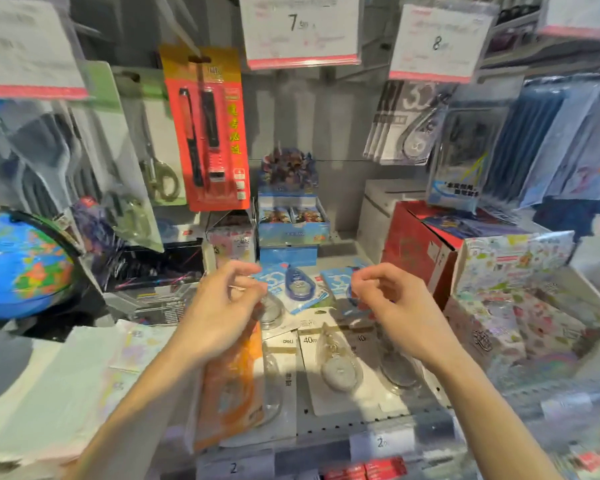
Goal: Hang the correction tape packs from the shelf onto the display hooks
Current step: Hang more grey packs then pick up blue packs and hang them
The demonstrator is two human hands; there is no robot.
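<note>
Several correction tape packs lie flat on the shelf [326, 415]. Two blue packs sit at the back, one [297, 287] in the middle and one [336, 280] to its right. White packs [338, 365] and an orange pack [234, 386] lie nearer to me. My left hand [222, 306] hovers over the shelf with curled fingers, its tips at the left corner of the middle blue pack. My right hand [388, 299] is curled the same way, fingertips at the right blue pack's edge. Whether either hand grips a pack is unclear. More tape packs [404, 129] hang from a hook at upper right.
A red pen pack [208, 133] and scissors [160, 168] hang at upper left. A globe [21, 268] stands at left. A blue card box [291, 216] sits behind the packs, with a red carton [416, 251] and patterned boxes [520, 289] at right. Price signs [302, 29] hang overhead.
</note>
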